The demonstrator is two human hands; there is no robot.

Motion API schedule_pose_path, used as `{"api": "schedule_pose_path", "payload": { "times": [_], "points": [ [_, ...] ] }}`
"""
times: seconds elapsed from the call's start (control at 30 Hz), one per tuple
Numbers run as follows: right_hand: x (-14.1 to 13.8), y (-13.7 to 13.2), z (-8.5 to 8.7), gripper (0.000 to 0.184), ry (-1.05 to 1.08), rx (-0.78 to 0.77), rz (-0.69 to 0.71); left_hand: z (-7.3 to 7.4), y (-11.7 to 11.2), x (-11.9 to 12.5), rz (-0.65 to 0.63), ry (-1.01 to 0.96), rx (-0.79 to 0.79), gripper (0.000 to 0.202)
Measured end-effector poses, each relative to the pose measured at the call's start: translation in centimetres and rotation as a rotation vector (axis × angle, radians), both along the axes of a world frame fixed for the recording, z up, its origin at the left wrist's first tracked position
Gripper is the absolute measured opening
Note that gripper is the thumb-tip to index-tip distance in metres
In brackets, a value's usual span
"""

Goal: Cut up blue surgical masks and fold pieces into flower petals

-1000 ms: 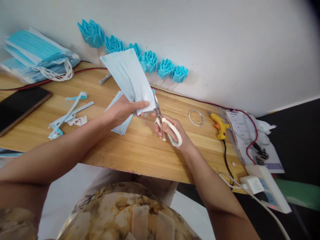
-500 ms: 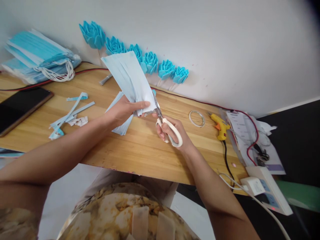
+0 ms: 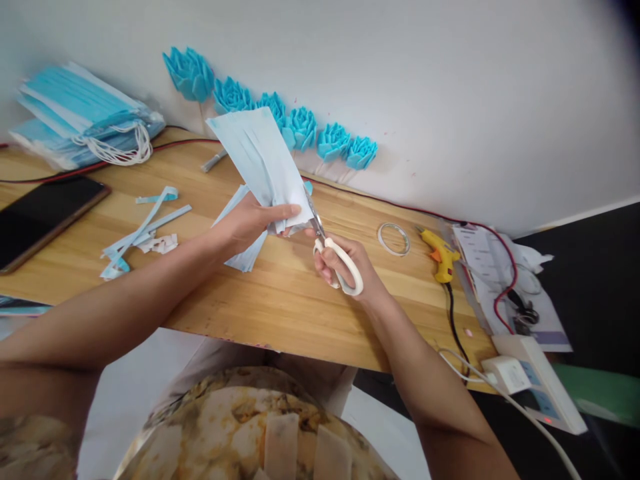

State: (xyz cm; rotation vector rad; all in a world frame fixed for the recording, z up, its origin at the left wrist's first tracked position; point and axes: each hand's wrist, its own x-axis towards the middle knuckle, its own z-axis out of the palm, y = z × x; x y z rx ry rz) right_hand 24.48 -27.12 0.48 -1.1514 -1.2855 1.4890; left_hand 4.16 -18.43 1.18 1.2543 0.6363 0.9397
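My left hand (image 3: 260, 219) grips a pale blue-and-white face mask sheet (image 3: 263, 150) above the table, thumb on top near its lower right end. My right hand (image 3: 350, 260) has its fingers through the white handles of a pair of scissors (image 3: 345, 267). The scissor blades lie along the sheet's right edge, close to the left thumb; whether they are fully closed is hard to see. More pale blue pieces (image 3: 247, 257) lie on the table below my left hand, partly covered by it.
Blue paper-like flowers (image 3: 300, 128) on stems stand along the wall. Stacked masks (image 3: 80, 107), a phone (image 3: 50, 217) and cut strips (image 3: 145, 230) are on the left. A wire coil (image 3: 393, 239), yellow glue gun (image 3: 440, 253) and power strip (image 3: 540, 383) are on the right.
Hands, sheet and scissors keep almost the same pose. The whole view has shifted very slightly, with the things on the left appearing a little further right and lower.
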Motion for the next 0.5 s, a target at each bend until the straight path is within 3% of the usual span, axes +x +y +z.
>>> {"api": "schedule_pose_path", "payload": {
  "times": [0.33,0.5],
  "points": [
    [-0.09,0.07,0.08,0.065,-0.034,-0.02,-0.023,-0.32,0.09,-0.06,0.003,0.008,-0.016,0.032],
    [-0.2,0.19,0.12,0.063,-0.041,-0.035,-0.02,-0.73,0.14,0.0,0.114,-0.041,-0.053,0.041]
  ]
}}
